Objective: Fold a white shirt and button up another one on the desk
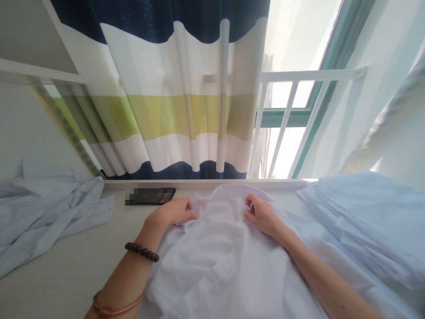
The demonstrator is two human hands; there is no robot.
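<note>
A white garment (215, 248) of thin cloth lies spread and rumpled in front of me, with a rounded, collar-like edge at its far end. On its left side, near that edge, my left hand (175, 210) is closed, thumb and fingers bent around the cloth. My right hand (262, 215) grips the opposite side with curled fingers, at about the same height. The part of the cloth inside each hand is mostly hidden. A dark beaded bracelet (142, 252) and a reddish band (119, 309) circle my left arm.
Crumpled white cloth (49, 217) lies at the left, and a folded white stack (368, 217) at the right. A black phone (154, 196) rests by the far edge. Beyond stand a white railing (308, 76), a striped curtain (189, 115) and a green-framed window.
</note>
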